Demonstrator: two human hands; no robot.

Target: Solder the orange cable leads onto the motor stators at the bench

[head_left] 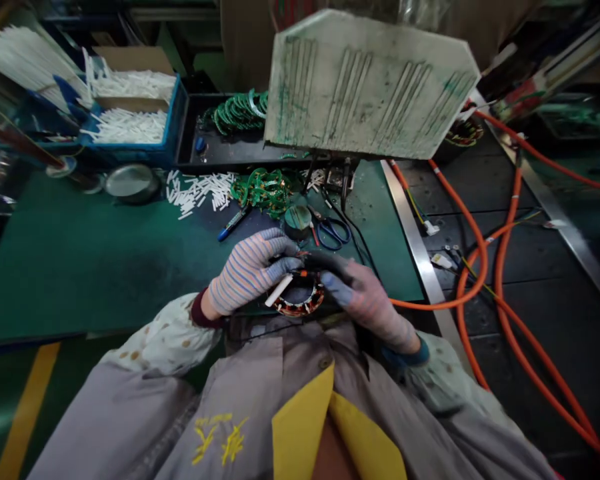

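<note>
A ring-shaped motor stator [300,308] with copper-coloured windings is held between my hands near the table's front edge. My left hand [253,270], in a striped glove with grey fingertips, closes on its upper left rim. A white sleeve tube [279,291] slants down across the ring's left side, just below my left thumb. My right hand [373,303], gloved and slightly blurred, curls round the ring's right side with the thumb at its edge. Dark fingers partly hide the top of the ring. Just beyond it lie blue-handled scissors [334,233] and a round green-topped container [298,219].
A blue marker [233,224], white tube pieces [200,190] and a tangled green pile [263,190] lie ahead. Behind them stand a blue bin [173,127] and a black tray [215,160]. A pale board [370,87] rises centrally. Orange cables [500,267] loop at right.
</note>
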